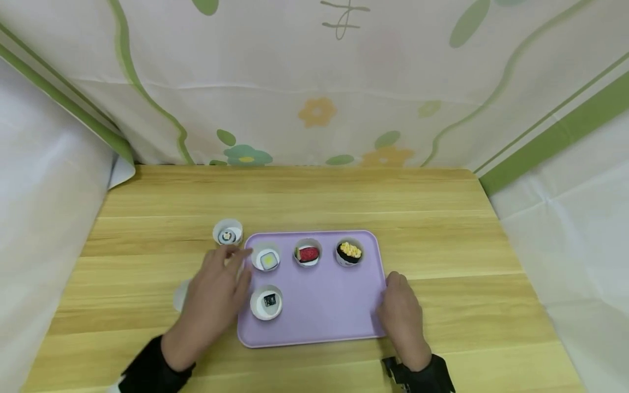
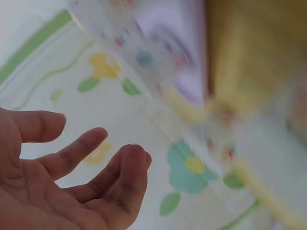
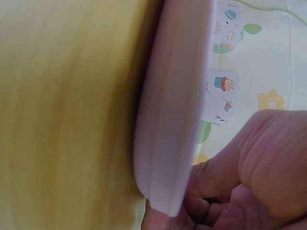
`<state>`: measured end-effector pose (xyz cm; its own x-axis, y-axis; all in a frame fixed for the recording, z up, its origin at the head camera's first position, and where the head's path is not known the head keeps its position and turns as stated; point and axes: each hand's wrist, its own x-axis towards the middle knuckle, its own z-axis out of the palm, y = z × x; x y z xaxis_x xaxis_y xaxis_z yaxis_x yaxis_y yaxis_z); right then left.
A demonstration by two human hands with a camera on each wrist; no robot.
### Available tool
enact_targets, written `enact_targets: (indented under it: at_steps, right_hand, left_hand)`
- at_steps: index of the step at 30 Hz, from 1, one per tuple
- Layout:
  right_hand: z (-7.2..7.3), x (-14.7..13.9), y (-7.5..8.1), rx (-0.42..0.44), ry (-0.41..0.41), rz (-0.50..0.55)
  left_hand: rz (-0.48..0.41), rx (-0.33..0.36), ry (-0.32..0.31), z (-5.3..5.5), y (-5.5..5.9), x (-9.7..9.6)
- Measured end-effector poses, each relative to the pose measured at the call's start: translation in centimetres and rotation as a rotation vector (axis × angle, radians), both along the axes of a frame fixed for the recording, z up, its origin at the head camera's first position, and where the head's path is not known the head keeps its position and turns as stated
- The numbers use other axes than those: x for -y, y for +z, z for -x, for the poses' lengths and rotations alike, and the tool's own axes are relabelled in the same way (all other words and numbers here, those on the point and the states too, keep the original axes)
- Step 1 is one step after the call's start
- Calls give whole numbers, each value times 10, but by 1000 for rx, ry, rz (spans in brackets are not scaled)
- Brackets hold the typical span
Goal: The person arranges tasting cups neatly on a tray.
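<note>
A purple tray point(image 1: 324, 305) carries several small white cups with sushi-like pieces inside. My right hand point(image 1: 403, 314) grips its right edge; in the right wrist view the fingers point(image 3: 206, 184) hold the tray's rim point(image 3: 175, 120). Over the tray's left edge hovers my left hand point(image 1: 216, 286), its fingers loosely bent and holding nothing in the left wrist view. Nearest to it are a cup with a pale yellow-centred piece point(image 1: 268, 261) on the tray and a cup with a round roll point(image 1: 227, 233) just outside it. A cup with a black-topped piece point(image 1: 267, 305) sits below.
On the tray's back row stand a cup with a red-topped piece point(image 1: 308, 255) and one with a yellow-topped black piece point(image 1: 349, 252). A white round thing point(image 1: 180, 296) is partly hidden behind my left hand. A patterned curtain point(image 1: 275, 120) rises behind the wooden table point(image 1: 304, 196).
</note>
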<state>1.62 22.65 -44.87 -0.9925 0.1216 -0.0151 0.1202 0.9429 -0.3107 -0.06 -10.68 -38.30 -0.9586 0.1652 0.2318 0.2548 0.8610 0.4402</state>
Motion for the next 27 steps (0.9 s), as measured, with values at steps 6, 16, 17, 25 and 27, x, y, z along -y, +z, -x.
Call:
enact_targets:
  at_steps: [6,16,17,25,27]
  right_hand:
    - [-1,0,-1,-37,-2,-4]
    - [0,0,1,-13,6,-3]
    - [0,0,1,-9,7,-2]
    - [0,1,0,-17,7,-10]
    - [-1,1,0,-21,5,-10]
  left_hand:
    - [99,52,-60,31,5,26]
    - [173,242,-101,55,-7,37]
    - [165,247,-101,57,-9,37]
    - [108,219,-96,65,-22,35]
    - [110,205,-103,66,-23,34]
